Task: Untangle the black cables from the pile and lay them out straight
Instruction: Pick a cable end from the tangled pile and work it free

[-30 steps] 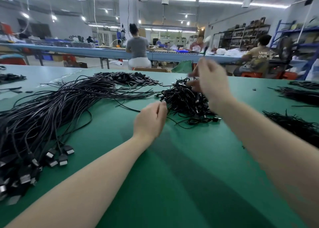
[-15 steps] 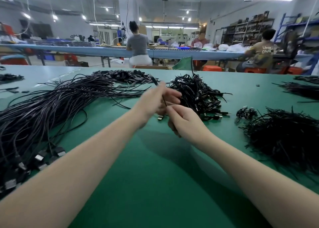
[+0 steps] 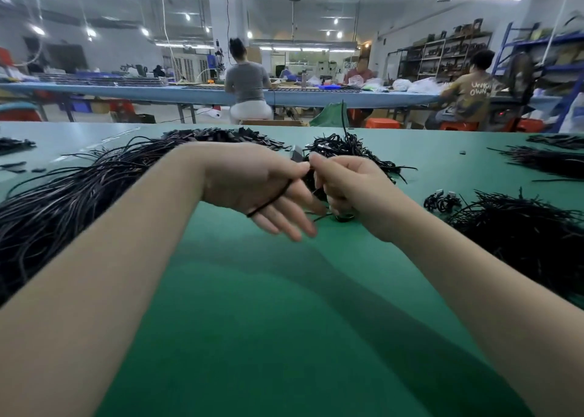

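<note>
Far to the left of the left hand [image 3: 252, 186], a straightened bundle [image 3: 63, 201] of black cables is seen laid on the green table [image 3: 284, 322], its long axis running from the near left edge toward the far centre. Between the hands, a single cable [image 3: 271, 200] is held: it is pinched at the left thumb and forefinger, crosses the palm and loops round the lower fingers, which are otherwise extended. A plug [image 3: 296, 155], blurred, is shown just above the pinch. The right hand [image 3: 350, 189] is curled around the same cable close beside the left, the two almost touching; what lies under its fingers cannot be made out. The tangled pile [image 3: 350, 146] is located directly beyond the hands, slightly nearer the right one, which is judged the likelier to draw the rest of the cable free from it. The cable's finished place is judged to lie leftward, parallel to the bundle, so the left hand is the nearer for laying it down. Right of the right hand, a small coil [image 3: 441, 201] and a further dark heap [image 3: 521, 227] are seen.
</note>
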Demonstrator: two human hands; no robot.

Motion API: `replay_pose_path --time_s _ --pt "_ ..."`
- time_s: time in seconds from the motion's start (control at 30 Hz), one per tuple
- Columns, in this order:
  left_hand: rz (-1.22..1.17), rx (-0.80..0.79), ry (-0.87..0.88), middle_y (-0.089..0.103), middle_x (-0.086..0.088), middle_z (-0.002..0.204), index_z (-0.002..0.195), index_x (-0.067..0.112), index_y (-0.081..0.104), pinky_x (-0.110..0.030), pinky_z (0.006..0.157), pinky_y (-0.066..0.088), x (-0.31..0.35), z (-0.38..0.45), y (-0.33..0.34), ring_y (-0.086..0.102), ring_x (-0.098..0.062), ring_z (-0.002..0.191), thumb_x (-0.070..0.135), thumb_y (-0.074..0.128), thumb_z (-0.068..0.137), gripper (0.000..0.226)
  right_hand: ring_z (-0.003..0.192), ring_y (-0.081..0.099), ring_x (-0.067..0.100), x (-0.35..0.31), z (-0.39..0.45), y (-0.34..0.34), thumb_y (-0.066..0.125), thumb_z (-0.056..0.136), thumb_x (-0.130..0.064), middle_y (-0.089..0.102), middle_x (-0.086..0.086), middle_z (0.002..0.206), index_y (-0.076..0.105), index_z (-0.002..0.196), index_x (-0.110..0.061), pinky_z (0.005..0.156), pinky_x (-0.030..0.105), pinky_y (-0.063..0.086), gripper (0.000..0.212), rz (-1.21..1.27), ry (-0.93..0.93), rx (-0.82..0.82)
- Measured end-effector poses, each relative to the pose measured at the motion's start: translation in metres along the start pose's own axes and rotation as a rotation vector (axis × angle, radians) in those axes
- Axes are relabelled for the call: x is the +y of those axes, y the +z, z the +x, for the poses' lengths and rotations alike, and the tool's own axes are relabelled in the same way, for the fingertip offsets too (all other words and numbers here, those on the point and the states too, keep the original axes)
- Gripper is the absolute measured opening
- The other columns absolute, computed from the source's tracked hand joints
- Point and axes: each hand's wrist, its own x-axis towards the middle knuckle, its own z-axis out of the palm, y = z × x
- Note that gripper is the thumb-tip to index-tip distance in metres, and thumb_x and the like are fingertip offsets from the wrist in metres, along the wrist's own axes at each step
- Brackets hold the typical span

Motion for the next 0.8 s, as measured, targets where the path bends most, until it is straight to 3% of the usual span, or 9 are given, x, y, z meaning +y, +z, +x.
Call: replay_pose_path --time_s 0.1,0.23,0.33,0.4,0.5,0.57,0.63,0.7,0.8 --pt "-0.248 0.380 0.170 0.072 -0.005 0.106 0.092 0.013 0.067 -0.027 0.083 0.052 0.001 0.014 0.000 0.069 -0.013 0.093 0.045 0.025 0.103 0.055 0.039 0.033 0.008 -0.009 -0.003 0.013 0.046 0.101 -0.021 0.038 -0.009 0.045 0.060 0.074 -0.016 0.040 0.019 0.030 0.031 0.052 -0.042 -0.014" --pt "-0.487 0.750 0.423 0.074 -0.002 0.104 0.105 0.017 0.065 -0.031 0.085 0.052 0.004 0.009 -0.019 0.069 -0.013 0.097 0.044 0.022 0.104 0.051 0.051 0.048 0.018 0.003 -0.013 0.030 0.038 0.103 -0.017 0.052 -0.003 0.054 0.064 0.103 -0.016 0.051 0.026 0.044 0.026 0.124 0.014 -0.280" --pt "-0.821 0.535 0.742 0.075 -0.001 0.097 0.100 0.015 0.071 -0.026 0.075 0.056 0.006 -0.012 -0.033 0.071 -0.013 0.093 0.039 0.027 0.102 0.051 0.054 0.049 0.016 0.021 -0.020 0.033 0.039 0.103 -0.025 0.051 0.002 0.060 0.066 0.099 -0.019 0.056 0.024 0.048 0.028 0.026 0.151 -0.442" --pt "-0.742 0.405 0.861 0.073 0.002 0.085 0.088 0.017 0.074 -0.025 0.069 0.055 0.002 -0.027 -0.044 0.070 -0.014 0.080 0.040 0.043 0.095 0.039 0.051 0.046 0.013 0.028 -0.017 0.025 0.044 0.100 -0.037 0.049 -0.002 0.058 0.066 0.084 -0.017 0.055 0.025 0.045 0.034 -0.150 0.187 -0.314" --pt "-0.322 0.484 0.611 0.058 -0.009 0.066 0.081 0.008 0.060 -0.032 0.055 0.045 -0.007 -0.026 -0.048 0.055 -0.024 0.056 0.050 0.061 0.083 0.042 0.048 0.041 0.011 0.022 -0.006 0.000 0.059 0.087 -0.053 0.044 -0.006 0.055 0.054 0.066 -0.015 0.056 0.024 0.042 0.044 -0.264 0.142 -0.002" --pt "-0.144 0.279 0.218 0.063 -0.015 0.067 0.084 0.004 0.067 -0.030 0.051 0.044 -0.005 -0.019 -0.031 0.058 -0.027 0.053 0.063 0.064 0.074 0.060 0.046 0.036 0.011 0.012 0.000 -0.013 0.066 0.082 -0.053 0.041 -0.008 0.052 0.051 0.063 -0.019 0.051 0.024 0.037 0.042 -0.226 0.065 0.112" --pt "-0.036 0.089 0.038 0.074 -0.010 0.088 0.096 0.014 0.073 -0.026 0.056 0.053 0.000 -0.007 -0.009 0.071 -0.021 0.073 0.063 0.043 0.089 0.058 0.043 0.034 0.010 0.000 0.004 -0.015 0.063 0.087 -0.047 0.041 -0.010 0.049 0.056 0.058 -0.024 0.047 0.024 0.031 0.038 -0.154 -0.007 0.126" --pt "-0.138 0.250 0.090 0.074 -0.006 0.102 0.100 0.016 0.070 -0.025 0.072 0.057 0.004 0.006 0.003 0.071 -0.017 0.093 0.049 0.028 0.100 0.054 0.041 0.033 0.008 -0.009 0.005 -0.009 0.053 0.096 -0.038 0.042 -0.012 0.047 0.064 0.065 -0.026 0.043 0.020 0.028 0.035 -0.055 -0.038 0.044" --pt "-0.474 0.624 0.315 0.074 -0.005 0.098 0.094 0.013 0.071 -0.030 0.084 0.054 0.007 0.016 0.002 0.070 -0.013 0.085 0.041 0.029 0.104 0.051 0.041 0.032 0.006 -0.008 0.001 0.009 0.041 0.103 -0.026 0.043 -0.011 0.048 0.064 0.095 -0.016 0.040 0.016 0.027 0.026 0.061 -0.006 -0.145"
